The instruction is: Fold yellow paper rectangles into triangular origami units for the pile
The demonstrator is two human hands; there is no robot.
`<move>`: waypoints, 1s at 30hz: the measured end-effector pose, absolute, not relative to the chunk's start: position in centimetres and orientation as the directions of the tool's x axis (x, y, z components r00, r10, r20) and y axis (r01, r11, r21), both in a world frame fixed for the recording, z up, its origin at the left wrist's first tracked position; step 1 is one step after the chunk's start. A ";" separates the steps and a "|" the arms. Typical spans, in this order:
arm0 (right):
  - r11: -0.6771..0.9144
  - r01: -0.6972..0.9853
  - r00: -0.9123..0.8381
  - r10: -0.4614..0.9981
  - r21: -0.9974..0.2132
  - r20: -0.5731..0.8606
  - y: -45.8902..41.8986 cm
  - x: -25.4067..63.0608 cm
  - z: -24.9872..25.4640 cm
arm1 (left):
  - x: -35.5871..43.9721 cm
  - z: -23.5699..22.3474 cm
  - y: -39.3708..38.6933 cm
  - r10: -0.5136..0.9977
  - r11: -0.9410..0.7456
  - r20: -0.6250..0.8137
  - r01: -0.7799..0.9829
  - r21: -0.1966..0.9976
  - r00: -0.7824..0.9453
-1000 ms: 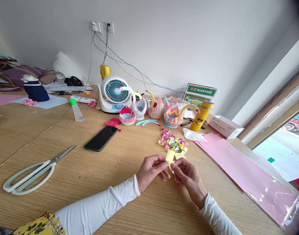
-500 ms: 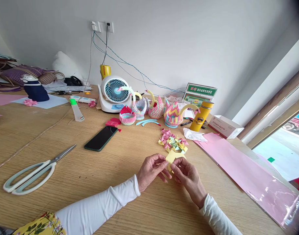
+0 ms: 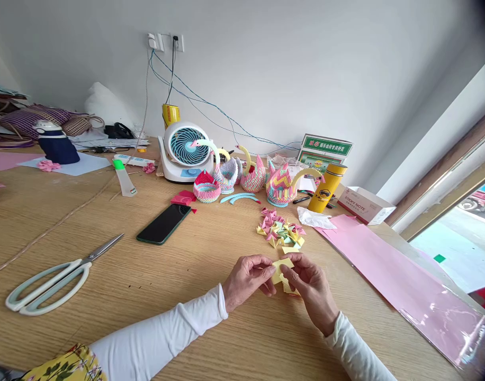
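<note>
A small yellow paper slip (image 3: 279, 270) is pinched between both hands above the table. My left hand (image 3: 248, 278) is closed on its left edge with thumb and fingers. My right hand (image 3: 308, 286) grips its right side, the thumb lying across it. More yellow paper (image 3: 287, 286) shows under the right thumb; whether it lies on the table or is held I cannot tell. Just beyond the hands is a pile of folded paper pieces (image 3: 282, 228) in pink, yellow and green, with a yellow slip (image 3: 290, 250) at its near edge.
Scissors (image 3: 68, 278) and a phone (image 3: 163, 223) lie to the left. Paper swans (image 3: 280, 185), a fan (image 3: 188, 151) and a yellow bottle (image 3: 326, 188) stand at the back. Pink paper in a clear sleeve (image 3: 393, 280) lies right. A glue bottle (image 3: 125, 180) stands back left.
The yellow slip has turned between my fingers and come slightly lower, now lying more level. My right thumb has moved across it. At the far left edge, part of a hand has come further in.
</note>
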State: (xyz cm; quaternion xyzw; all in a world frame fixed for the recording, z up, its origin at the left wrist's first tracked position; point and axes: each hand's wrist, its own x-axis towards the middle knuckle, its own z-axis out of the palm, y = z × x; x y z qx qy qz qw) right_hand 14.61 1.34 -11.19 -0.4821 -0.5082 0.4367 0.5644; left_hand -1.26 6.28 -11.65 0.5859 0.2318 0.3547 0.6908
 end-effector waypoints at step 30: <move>0.159 0.136 -0.068 0.986 -0.978 0.151 0.8 16.1 -10.1 | -1.6 -11.1 6.3 0.767 0.079 0.047 -0.166 0.983 0.639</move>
